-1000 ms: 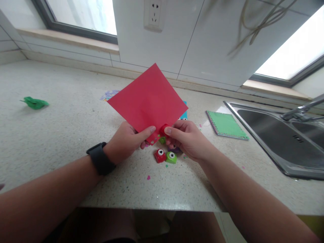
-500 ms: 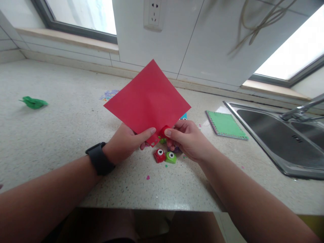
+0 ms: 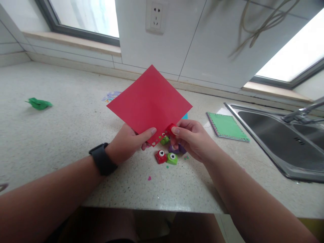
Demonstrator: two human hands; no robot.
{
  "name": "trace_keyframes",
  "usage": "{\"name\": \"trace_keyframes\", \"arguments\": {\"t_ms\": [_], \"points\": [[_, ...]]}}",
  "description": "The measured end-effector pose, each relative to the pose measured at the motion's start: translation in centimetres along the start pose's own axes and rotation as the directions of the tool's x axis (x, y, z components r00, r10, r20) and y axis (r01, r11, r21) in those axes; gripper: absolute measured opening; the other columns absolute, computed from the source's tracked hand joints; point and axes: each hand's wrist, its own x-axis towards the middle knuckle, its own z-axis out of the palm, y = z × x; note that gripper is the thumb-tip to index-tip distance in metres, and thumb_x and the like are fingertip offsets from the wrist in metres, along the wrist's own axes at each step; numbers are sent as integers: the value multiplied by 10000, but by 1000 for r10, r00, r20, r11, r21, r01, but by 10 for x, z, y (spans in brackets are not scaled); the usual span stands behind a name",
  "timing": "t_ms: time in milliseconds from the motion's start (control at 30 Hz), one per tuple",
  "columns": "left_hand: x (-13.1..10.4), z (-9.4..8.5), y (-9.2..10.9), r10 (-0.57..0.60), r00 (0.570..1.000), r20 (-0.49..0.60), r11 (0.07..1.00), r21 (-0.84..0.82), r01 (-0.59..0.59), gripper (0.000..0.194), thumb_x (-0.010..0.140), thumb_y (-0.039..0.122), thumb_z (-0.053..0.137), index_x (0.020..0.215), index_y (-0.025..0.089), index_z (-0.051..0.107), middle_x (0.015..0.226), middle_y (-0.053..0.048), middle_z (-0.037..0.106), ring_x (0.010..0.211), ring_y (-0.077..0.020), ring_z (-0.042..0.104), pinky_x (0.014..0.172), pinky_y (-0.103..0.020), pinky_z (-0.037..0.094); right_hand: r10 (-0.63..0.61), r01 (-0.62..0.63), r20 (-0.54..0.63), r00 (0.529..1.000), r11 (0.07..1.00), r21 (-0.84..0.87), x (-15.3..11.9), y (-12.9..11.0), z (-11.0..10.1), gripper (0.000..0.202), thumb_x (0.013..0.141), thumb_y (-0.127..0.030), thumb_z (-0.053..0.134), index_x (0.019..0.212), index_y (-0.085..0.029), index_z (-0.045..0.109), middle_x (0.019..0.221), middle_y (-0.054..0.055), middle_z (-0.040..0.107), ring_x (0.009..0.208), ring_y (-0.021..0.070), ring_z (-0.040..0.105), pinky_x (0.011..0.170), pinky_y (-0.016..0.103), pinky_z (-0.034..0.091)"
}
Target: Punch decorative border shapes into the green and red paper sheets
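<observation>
My left hand (image 3: 134,139) pinches a sheet of red paper (image 3: 150,101) near its lower corner, thumb on top. Small cut-out holes show along the paper's lower right edge. Between thumb and fingers, my right hand (image 3: 193,136) grips a red craft punch (image 3: 171,129) at that same edge. Below the paper, on the counter, sit a red craft punch (image 3: 161,156) with a heart on its button and a light green craft punch (image 3: 172,158) with a dark flower or star mark. A green punch (image 3: 165,140) and purple punches (image 3: 174,149) are partly hidden behind my right hand.
A green-topped stack of paper (image 3: 227,126) lies beside the metal sink (image 3: 265,141) at right. Scattered paper bits (image 3: 111,96) lie behind the red sheet, and a crumpled green piece (image 3: 39,103) at far left. A pink heart cut-out (image 3: 149,178) is near the front edge.
My right hand has moved the red craft punch slightly right and up along the paper's edge, and more small holes show there. My left hand keeps its hold. The view has shifted a little.
</observation>
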Motion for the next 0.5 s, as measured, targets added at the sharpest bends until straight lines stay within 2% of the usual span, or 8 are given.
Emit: {"name": "trace_keyframes", "arguments": {"t_ms": [133,233,367,500], "points": [[-1,1,4,-21,1000,-1,996,-82,21,216,870,305,681,737,172,575,528,35,563,414,-95,480,397,-217,402,-9,12,-94,996,999,30,-2,-12,-10,193,811,-351,786,806,-174,708,701,13,651,551,112,576,497,235,443],[0,1,2,-49,999,-3,992,-119,48,179,869,313,676,797,162,613,592,15,620,461,-114,544,437,-230,452,-58,60,-200,978,998,3,-2,-20,-19,160,804,-341,764,786,-190,714,688,13,633,580,132,582,517,255,459],[2,-2,-5,-126,990,69,969,-204,137,212,889,335,624,882,131,681,703,-60,721,592,-173,674,555,-279,547,-146,116,-352,925,988,-106,1,-21,-35,155,805,-353,721,807,-199,735,676,17,617,590,146,565,558,289,483],[4,-5,-8,-178,972,155,926,-308,218,251,868,309,601,976,99,687,751,-98,743,604,-196,694,586,-317,570,-249,130,-454,855,952,-277,7,-18,-51,171,804,-363,712,820,-196,742,735,36,648,618,146,565,572,292,465]]}}
